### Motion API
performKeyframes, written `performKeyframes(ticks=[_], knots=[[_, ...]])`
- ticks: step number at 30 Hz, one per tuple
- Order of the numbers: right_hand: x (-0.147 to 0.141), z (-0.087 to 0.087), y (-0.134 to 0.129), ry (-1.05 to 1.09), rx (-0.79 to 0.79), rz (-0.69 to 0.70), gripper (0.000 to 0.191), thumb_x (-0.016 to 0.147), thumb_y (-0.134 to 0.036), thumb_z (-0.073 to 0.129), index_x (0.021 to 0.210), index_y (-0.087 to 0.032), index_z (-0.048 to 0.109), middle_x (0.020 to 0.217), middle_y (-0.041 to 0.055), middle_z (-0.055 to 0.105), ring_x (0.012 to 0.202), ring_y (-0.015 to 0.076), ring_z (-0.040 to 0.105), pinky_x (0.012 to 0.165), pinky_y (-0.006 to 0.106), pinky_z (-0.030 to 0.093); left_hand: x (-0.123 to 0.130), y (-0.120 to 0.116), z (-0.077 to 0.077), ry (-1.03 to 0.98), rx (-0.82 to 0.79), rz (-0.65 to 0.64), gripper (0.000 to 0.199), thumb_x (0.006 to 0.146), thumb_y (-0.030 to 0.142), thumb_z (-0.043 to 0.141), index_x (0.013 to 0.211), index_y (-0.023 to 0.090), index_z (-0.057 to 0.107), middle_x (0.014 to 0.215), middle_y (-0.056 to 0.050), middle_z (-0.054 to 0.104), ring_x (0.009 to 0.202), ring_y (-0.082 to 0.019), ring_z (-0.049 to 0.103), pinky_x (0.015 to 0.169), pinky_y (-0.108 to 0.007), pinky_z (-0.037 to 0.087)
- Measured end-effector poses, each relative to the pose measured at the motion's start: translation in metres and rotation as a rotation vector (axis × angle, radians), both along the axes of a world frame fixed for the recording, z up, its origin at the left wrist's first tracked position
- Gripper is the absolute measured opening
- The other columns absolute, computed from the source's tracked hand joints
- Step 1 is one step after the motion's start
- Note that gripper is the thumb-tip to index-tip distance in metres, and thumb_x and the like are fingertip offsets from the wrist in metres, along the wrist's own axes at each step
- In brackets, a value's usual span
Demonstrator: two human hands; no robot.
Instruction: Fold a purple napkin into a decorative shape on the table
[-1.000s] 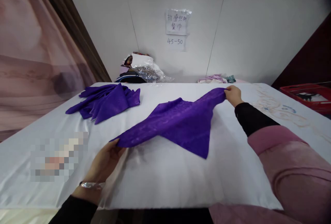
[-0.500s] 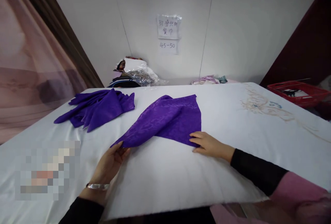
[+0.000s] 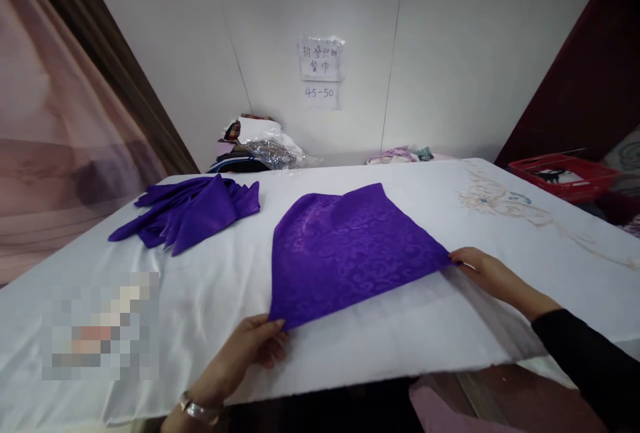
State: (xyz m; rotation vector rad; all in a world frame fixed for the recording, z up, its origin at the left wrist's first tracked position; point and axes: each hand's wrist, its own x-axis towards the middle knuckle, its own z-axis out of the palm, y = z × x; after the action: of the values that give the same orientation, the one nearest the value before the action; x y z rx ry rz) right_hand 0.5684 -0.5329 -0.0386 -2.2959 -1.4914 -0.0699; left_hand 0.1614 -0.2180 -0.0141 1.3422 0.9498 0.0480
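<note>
A purple patterned cloth napkin (image 3: pixel 345 253) is spread between my hands over the white tablecloth (image 3: pixel 200 326), its near edge pulled straight and slanting up to the right. My left hand (image 3: pixel 255 343) pinches the near left corner between thumb and fingers. At the right corner, my right hand (image 3: pixel 475 267) grips the cloth the same way. The far edge lies on the table with a slight dip in it. To the left is a loose heap of purple napkins (image 3: pixel 200 213), crumpled and overlapping.
Folded fabrics under clear plastic (image 3: pixel 260 143) stand against the wall at the back. Pink cloth (image 3: pixel 395 155) lies further right. A red basket (image 3: pixel 565 186) is by the right edge. A pixelated patch (image 3: pixel 100 333) hides something at the left front. A handwritten sign (image 3: pixel 321 63) hangs on the wall.
My right hand has moved right and now pinches the corner. My left hand has come nearer and rightward. The napkin, folded over before, is now opened out and stretched between them.
</note>
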Motion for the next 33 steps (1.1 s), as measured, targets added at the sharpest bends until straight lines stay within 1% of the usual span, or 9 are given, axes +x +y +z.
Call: performKeyframes(ticks=[3,5,7,9,15,19,23,27,33], knots=[[0.005,-0.012,-0.041,-0.035,-0.041,-0.077,0.027,0.075,-0.021,0.044,0.089,-0.020,0.067,0.098,0.0088,0.069,0.090,0.0257,0.064,0.082,0.040,0.051,0.005,-0.028,-0.011,0.055,-0.046,-0.210,0.035,0.067,0.048,0.067,0.061,0.014,0.062,0.045,-0.001,0.057,0.042,-0.012,0.054,0.039,-0.019,0.037],[0.003,-0.018,-0.058,-0.063,-0.068,-0.110,0.029,0.069,-0.016,0.042,0.080,-0.020,0.068,0.095,0.0079,0.070,0.089,0.0250,0.065,0.080,0.038,0.052,0.008,-0.039,-0.017,0.058,-0.051,-0.314,0.037,0.067,0.050,0.064,0.063,0.013,0.062,0.050,-0.001,0.059,0.042,-0.012,0.055,0.038,-0.019,0.035],[-0.002,-0.020,-0.067,-0.098,-0.078,-0.134,0.029,0.064,-0.012,0.041,0.072,-0.021,0.068,0.094,0.0075,0.071,0.088,0.0247,0.066,0.079,0.037,0.053,0.011,-0.044,-0.019,0.056,-0.014,-0.378,0.040,0.067,0.052,0.064,0.065,0.013,0.061,0.061,-0.002,0.063,0.043,-0.011,0.056,0.038,-0.019,0.035],[-0.009,-0.018,-0.065,-0.140,-0.055,-0.141,0.031,0.062,-0.011,0.041,0.073,-0.021,0.068,0.095,0.0073,0.071,0.090,0.0249,0.066,0.081,0.038,0.053,0.014,-0.042,-0.017,0.070,0.032,-0.362,0.043,0.067,0.056,0.062,0.066,0.013,0.060,0.066,-0.003,0.065,0.041,-0.009,0.054,0.037,-0.020,0.034],[-0.053,-0.003,-0.013,-0.052,0.097,0.010,0.028,0.080,-0.018,0.045,0.095,-0.021,0.068,0.110,0.0088,0.066,0.103,0.0228,0.060,0.091,0.042,0.049,0.028,-0.019,0.000,-0.007,-0.001,-0.030,0.050,0.068,0.056,0.063,0.097,0.015,0.058,0.091,-0.007,0.068,0.060,-0.013,0.063,0.058,-0.026,0.050],[-0.106,0.007,0.034,0.124,0.061,0.202,0.030,0.088,-0.027,0.046,0.112,-0.020,0.063,0.125,0.0113,0.058,0.119,0.0229,0.050,0.101,0.044,0.041,0.044,-0.002,-0.001,-0.055,0.149,0.093,0.048,0.066,0.051,0.066,0.098,0.015,0.057,0.086,-0.006,0.067,0.061,-0.014,0.063,0.061,-0.029,0.052],[-0.164,0.017,0.074,0.310,-0.065,0.394,0.060,0.085,-0.046,0.054,0.136,-0.017,0.043,0.139,0.0135,0.044,0.130,0.0253,0.037,0.108,0.044,0.029,0.061,0.007,-0.010,-0.047,0.156,0.090,0.049,0.064,0.042,0.069,0.105,0.017,0.058,0.069,0.000,0.064,0.057,-0.015,0.062,0.058,-0.030,0.052],[-0.201,0.016,0.108,0.400,-0.134,0.470,0.081,0.078,-0.056,0.058,0.144,-0.018,0.029,0.144,0.0138,0.038,0.134,0.0290,0.030,0.109,0.048,0.021,0.071,0.010,-0.016,-0.088,0.194,0.032,0.044,0.063,0.040,0.068,0.101,0.019,0.065,0.075,-0.002,0.068,0.063,-0.016,0.061,0.057,-0.028,0.049],[-0.224,0.010,0.137,0.357,-0.106,0.571,0.076,0.080,-0.057,0.056,0.142,-0.023,0.030,0.139,0.0116,0.045,0.130,0.0256,0.034,0.108,0.045,0.020,0.086,0.028,-0.016,-0.093,0.312,0.031,0.041,0.063,0.041,0.068,0.097,0.019,0.070,0.081,-0.004,0.072,0.077,-0.020,0.064,0.066,-0.029,0.049]])
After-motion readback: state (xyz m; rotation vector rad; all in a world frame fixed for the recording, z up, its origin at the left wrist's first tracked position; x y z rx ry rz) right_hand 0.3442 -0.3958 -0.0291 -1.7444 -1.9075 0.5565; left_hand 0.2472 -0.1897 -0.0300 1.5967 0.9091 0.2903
